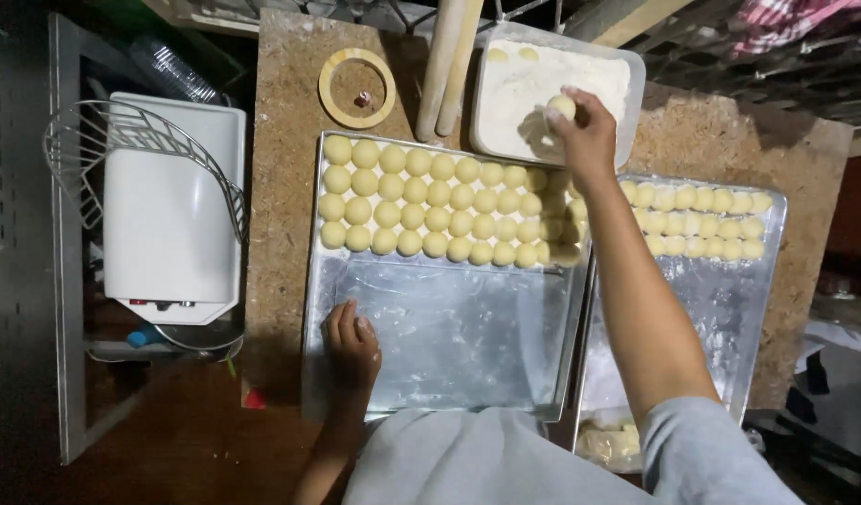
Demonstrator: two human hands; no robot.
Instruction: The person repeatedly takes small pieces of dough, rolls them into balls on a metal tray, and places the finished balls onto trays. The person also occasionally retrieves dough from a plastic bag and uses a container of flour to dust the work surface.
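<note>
My right hand point(585, 136) reaches far forward and pinches a pale dough ball point(562, 106) over a white container of flour point(505, 93). My left hand point(352, 344) rests with curled fingers on the near left edge of a metal tray point(449, 337). Several rows of dough balls point(430, 206) fill the far end of that tray. A second metal tray point(720, 299) on the right holds several more dough balls point(702, 223) along its far end; my right forearm crosses over the gap between the trays.
A wooden ring point(357, 88) and two wooden rolling pins point(449, 65) lie at the far edge of the speckled board point(281, 206). A white appliance point(173, 206) with a wire rack point(122, 150) stands to the left. A lump of dough point(606, 441) sits near my body.
</note>
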